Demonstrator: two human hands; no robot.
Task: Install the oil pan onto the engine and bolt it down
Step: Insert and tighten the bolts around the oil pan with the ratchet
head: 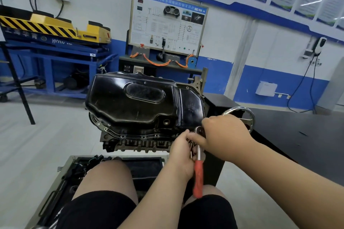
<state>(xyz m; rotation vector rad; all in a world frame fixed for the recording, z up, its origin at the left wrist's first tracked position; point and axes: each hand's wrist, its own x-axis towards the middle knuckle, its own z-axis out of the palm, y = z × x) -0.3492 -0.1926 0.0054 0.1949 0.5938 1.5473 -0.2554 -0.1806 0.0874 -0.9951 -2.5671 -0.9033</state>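
We see the oil pan point(137, 98), black and glossy, seated sump-up on the engine point(137, 142), which is mounted upside down on its stand. The pan flange lies against the block face, and open bolt holes show along the near edge of the flange.

At the near right corner of the pan, both hands meet on the ratchet point(198, 176). The right hand point(226, 135) has its fingers curled over the chrome ratchet head, with the thumb reaching left across the steel shank. The left hand point(181, 153) is closed around a cluster of bolts point(191, 148), and its fingertips lie just beside the shank. We cannot tell whether it also grips the shank. The red handle hangs down between the person's knees.

Behind the right hand we note a chrome handwheel point(242, 110), and beside it to the right a dark tabletop point(297, 132). An open tool case point(111, 162) lies on the floor below the engine.
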